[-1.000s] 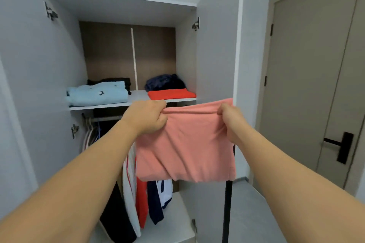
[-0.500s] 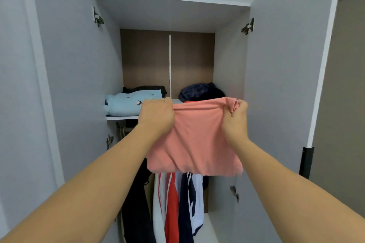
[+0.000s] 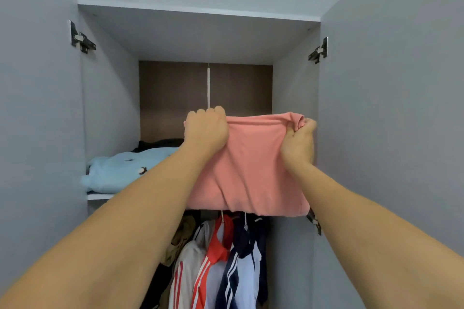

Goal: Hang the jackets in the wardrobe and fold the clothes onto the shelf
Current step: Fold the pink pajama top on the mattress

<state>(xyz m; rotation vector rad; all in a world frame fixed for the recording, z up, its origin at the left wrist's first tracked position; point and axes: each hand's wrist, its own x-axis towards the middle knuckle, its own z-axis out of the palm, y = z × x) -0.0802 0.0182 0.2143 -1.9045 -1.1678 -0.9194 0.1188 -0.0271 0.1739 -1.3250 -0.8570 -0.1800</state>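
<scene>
Holding the pink garment [image 3: 251,165] up w/ both hands, you've got it in front of the wardrobe's [image 3: 110,98] shelf [image 3: 96,195], towards its right end. Your left hand [image 3: 207,130] is fisted on the top left corner, fingers curled tight over the fabric; your right hand [image 3: 298,143] pinches the bunched top right corner, thumb & fingers clamped on it. Folded light blue top [image 3: 120,173] lies at the shelf's left front edge, dark clothes [image 3: 160,143] behind it. Below the shelf, striped jackets [image 3: 226,266] hang side by side.
</scene>
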